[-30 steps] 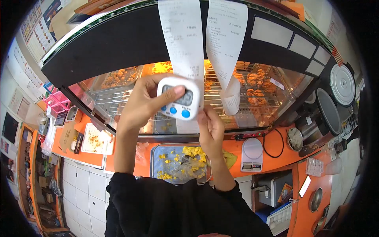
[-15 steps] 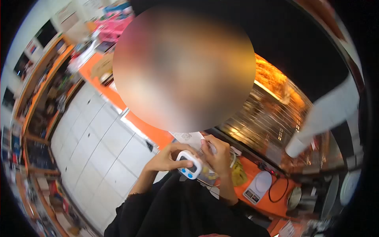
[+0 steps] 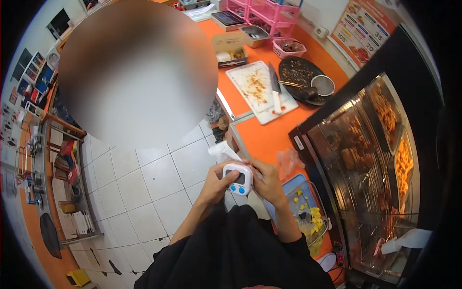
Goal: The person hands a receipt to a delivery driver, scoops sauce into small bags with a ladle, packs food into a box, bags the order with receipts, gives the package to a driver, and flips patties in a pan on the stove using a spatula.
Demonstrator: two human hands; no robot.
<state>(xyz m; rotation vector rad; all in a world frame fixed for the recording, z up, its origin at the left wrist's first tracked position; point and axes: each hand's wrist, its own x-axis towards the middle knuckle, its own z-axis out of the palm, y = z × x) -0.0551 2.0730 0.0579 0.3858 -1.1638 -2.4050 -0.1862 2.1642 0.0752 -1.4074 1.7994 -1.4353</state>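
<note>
In front of my dark clothing, my left hand (image 3: 215, 184) is closed around a rounded white handheld device (image 3: 247, 176) with a dark screen and two blue buttons. The left thumb lies over the screen. Beside the device's right edge, my right hand (image 3: 267, 184) has its fingers bent together at the near end of a thin white sheet (image 3: 225, 151). The sheet sticks out beyond both hands, and its held end is partly hidden by the fingers.
On the orange counter (image 3: 260, 137) lie a cutting board (image 3: 245, 86) with a knife (image 3: 275, 86), and a dark pan (image 3: 294, 72) with a strainer (image 3: 322, 85). A blue tray (image 3: 288, 189) holds yellow pieces. A glass food cabinet (image 3: 356, 159) stands right. A large blurred patch hides the upper left.
My view has swung to the right, bringing the cutting board, pan and more of the cabinet into sight. Both hands stay at the device, and the sheet now points up and left.
</note>
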